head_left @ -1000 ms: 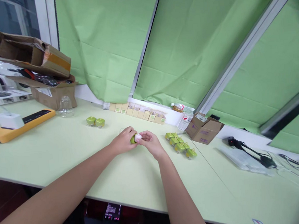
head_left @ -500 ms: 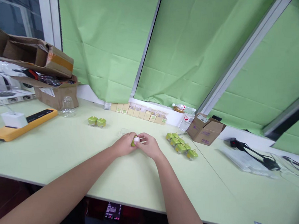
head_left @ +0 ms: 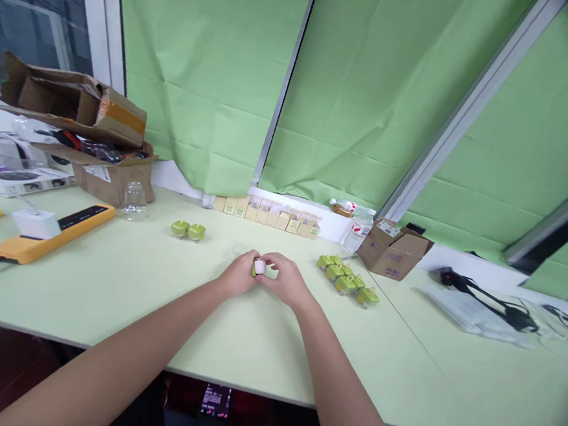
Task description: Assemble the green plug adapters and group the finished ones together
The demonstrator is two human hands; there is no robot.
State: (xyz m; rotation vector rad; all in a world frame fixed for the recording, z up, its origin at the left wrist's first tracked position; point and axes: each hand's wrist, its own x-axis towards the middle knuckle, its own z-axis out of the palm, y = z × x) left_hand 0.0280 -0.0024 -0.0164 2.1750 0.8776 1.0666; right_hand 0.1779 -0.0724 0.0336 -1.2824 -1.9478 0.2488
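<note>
The left hand [head_left: 239, 274] is closed around a small green piece [head_left: 253, 268], and the right hand [head_left: 285, 280] grips the white piece [head_left: 260, 266] at its open side between thumb and fingertips. Both pieces are held together just above the table [head_left: 235, 346], in front of the person, with the white piece partly within the green one, though the fingers hide how deep it sits. This unit looks unfinished, since both hands are engaged on it and a clear plastic piece [head_left: 238, 249] lies apart, just beyond the left hand. To the right, a cluster of green-topped units [head_left: 346, 284] stands in close rows; by their matching clear bases and tops with loops, these seem complete. Two more green-topped units [head_left: 180, 229] stand side by side at the left, well apart from the cluster (whether they are done or waiting, one cannot tell). By that reading, most of the visible units are assembled, while the one in the hands is partway, its white and green parts together and the clear part separate.
</note>
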